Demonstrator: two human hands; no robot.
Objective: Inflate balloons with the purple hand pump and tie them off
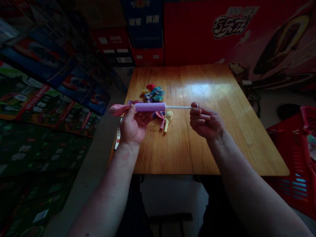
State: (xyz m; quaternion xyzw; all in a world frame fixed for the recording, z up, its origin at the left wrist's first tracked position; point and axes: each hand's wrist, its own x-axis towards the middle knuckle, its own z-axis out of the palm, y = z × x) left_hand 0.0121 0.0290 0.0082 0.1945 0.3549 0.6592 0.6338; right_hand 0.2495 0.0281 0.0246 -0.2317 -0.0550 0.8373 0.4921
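My left hand [133,125] is closed around the lilac barrel of a small hand pump [150,107], held level above the wooden table [222,131]. A limp pink balloon [118,109] hangs on the pump's left tip. My right hand [204,121] is closed on the end of the pump's white plunger rod [178,107], which is pulled out to the right. Under the pump lie a yellow balloon [168,118] and a pink one. Farther back sits a small heap of coloured balloons [153,93].
Thin rubber bands [155,127] lie on the table near my left hand. A red plastic basket [296,158] stands at the right. Stacked printed cartons [49,92] line the left side and boxes fill the back wall. A dark stool shows below the table's near edge.
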